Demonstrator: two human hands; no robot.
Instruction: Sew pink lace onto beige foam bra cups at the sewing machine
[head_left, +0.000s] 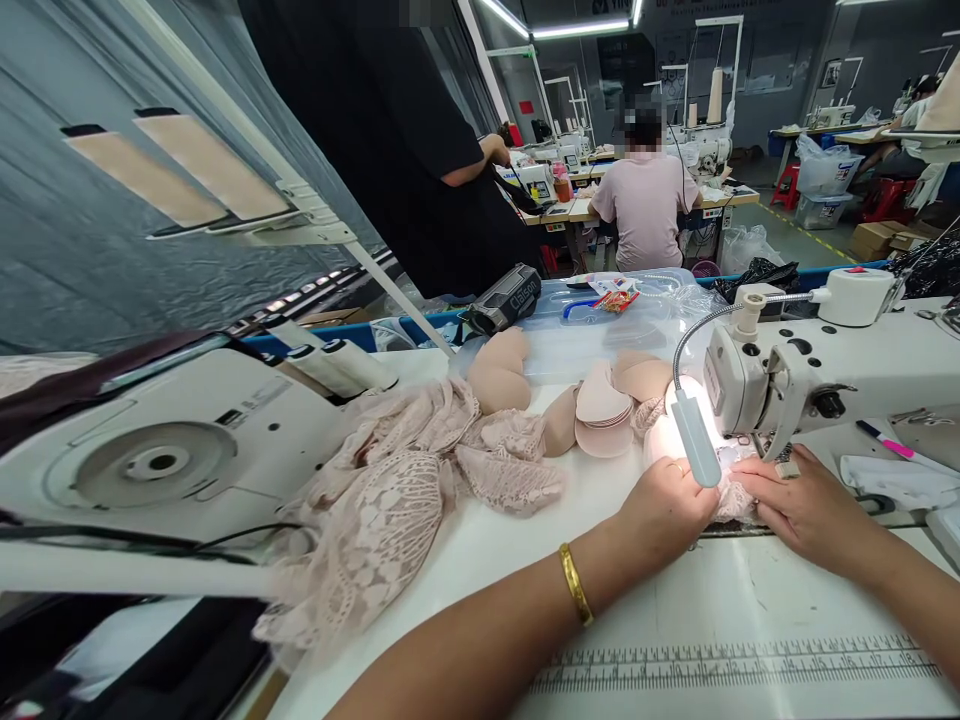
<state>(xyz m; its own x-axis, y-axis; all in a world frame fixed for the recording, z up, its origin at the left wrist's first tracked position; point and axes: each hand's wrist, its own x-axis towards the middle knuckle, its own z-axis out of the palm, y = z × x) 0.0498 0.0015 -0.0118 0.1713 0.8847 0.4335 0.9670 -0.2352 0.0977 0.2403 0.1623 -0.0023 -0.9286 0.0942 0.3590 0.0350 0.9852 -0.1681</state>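
Observation:
My left hand (667,505), with a gold bangle (575,585) on its wrist, is closed on the edge of a pale pink lace fabric (739,503) at the sewing machine (757,380). A grey lamp head (695,440) hides part of those fingers. From the right, the fingers of my right hand (814,510) grip the same lace close to the needle area, its thumb tucked below. Beige foam bra cups (604,405) lie stacked to the left of the lit fabric.
Loose lace garments (390,520) are heaped on the left of the white table. Behind the cups stands a clear plastic bin (577,345). At the right lies a pink-and-black marker (885,440). A person in black (390,140) stands beyond; another in pink (645,210) sits farther back.

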